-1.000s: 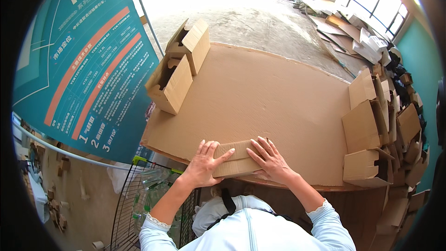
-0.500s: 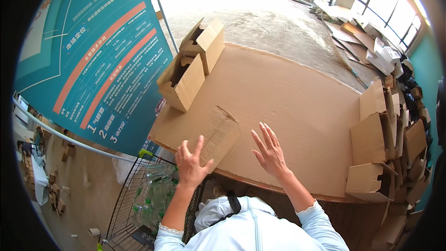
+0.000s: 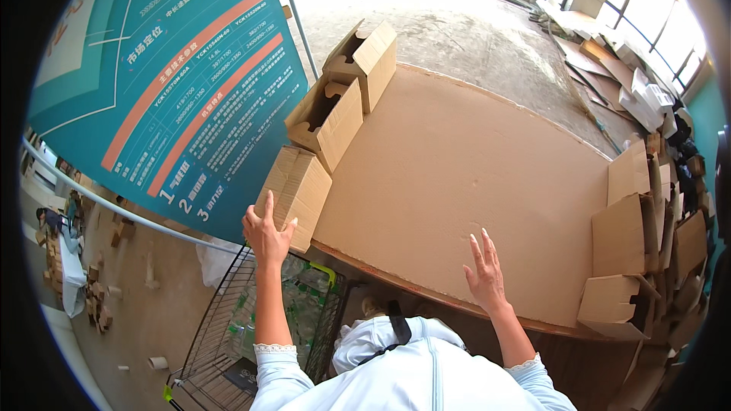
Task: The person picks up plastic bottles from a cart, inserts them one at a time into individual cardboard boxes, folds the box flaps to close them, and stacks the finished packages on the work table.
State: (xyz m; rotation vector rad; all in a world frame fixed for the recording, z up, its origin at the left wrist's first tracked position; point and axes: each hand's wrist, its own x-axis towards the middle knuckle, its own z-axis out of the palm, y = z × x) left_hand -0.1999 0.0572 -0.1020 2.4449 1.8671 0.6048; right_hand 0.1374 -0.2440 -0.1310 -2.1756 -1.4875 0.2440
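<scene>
A closed brown cardboard box (image 3: 306,186) lies at the near left of the cardboard-topped table (image 3: 472,175). My left hand (image 3: 268,234) is against its near left end, fingers spread and pointing away from me; the fingers are not wrapped round the box. Just beyond stand two more cardboard boxes, a nearer one (image 3: 341,128) and a farther one (image 3: 375,65), their tops open. My right hand (image 3: 486,278) hovers over the table's front part with its fingers stretched out, holding nothing.
Open cardboard boxes (image 3: 618,236) line the table's right edge, beside a heap of cardboard (image 3: 689,243). A teal banner (image 3: 190,106) on a metal frame stands at the left. Below the table's near left corner is a wire cart (image 3: 209,335) of clear plastic bottles.
The closed box has moved left and away from me, turning into line with the two open boxes. My left hand went with it; my right hand moved right. The view has shifted slightly.
</scene>
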